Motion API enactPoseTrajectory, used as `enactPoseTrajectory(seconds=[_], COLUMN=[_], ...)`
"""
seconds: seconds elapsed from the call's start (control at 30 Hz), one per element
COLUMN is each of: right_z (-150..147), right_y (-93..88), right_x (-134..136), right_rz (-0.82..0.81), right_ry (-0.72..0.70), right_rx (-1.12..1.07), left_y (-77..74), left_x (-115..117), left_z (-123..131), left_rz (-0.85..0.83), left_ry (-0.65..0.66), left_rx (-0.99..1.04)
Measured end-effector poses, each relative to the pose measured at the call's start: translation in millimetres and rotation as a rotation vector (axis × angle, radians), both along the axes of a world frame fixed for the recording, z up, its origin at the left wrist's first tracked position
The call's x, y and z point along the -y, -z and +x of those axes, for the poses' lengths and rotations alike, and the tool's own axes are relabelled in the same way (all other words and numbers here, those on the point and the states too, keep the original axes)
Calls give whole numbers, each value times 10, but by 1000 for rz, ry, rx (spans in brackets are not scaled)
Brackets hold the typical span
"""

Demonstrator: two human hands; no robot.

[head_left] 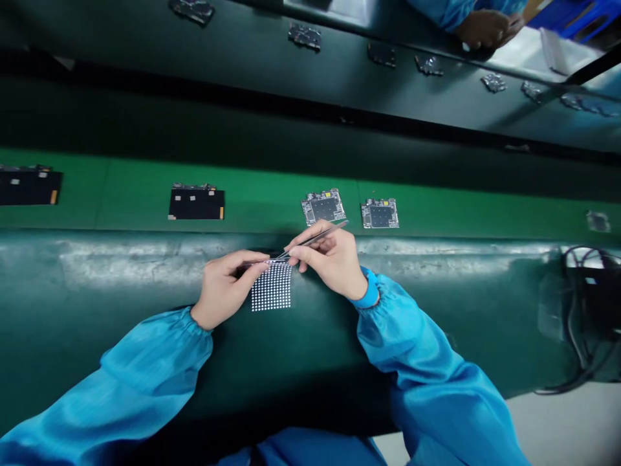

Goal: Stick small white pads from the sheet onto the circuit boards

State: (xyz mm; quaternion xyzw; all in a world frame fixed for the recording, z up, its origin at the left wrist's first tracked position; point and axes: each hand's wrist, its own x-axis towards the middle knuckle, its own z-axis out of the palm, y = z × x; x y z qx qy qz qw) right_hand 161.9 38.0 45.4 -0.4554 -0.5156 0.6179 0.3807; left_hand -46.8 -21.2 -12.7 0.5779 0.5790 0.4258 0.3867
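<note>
My right hand (330, 260) is shut on a pair of metal tweezers (315, 239), whose tips reach down and left towards my other hand. My left hand (226, 289) pinches a thin dark strip along the top edge of a sheet printed with a grid of tiny white dots (272, 287). The sheet hangs below my fingers, against the dark green surface. Just beyond my hands lie several circuit boards, including a bare one with a dark square centre (323, 207) and a similar one (380, 213). Neither hand touches them.
A green belt (272, 194) carries the boards, and two more boards with black backs (196, 203) lie to its left. Black cables (579, 304) bunch at the right. Farther off, a co-worker's hand (485, 29) in a blue sleeve works by a dark belt with more boards.
</note>
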Motion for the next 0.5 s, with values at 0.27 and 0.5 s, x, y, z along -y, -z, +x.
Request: enactPoseTrajectory(seconds=[0.27,0.5], right_z=[-6,-26], right_y=[36,24], right_x=[18,36], right_rz=[15,13], right_ry=[-7,-7], right_rx=[-9,-16], left_y=[-1,2], left_x=[4,3], left_z=[-10,-4], left_rz=[10,5], left_ry=[7,2], left_rx=[-16,-10])
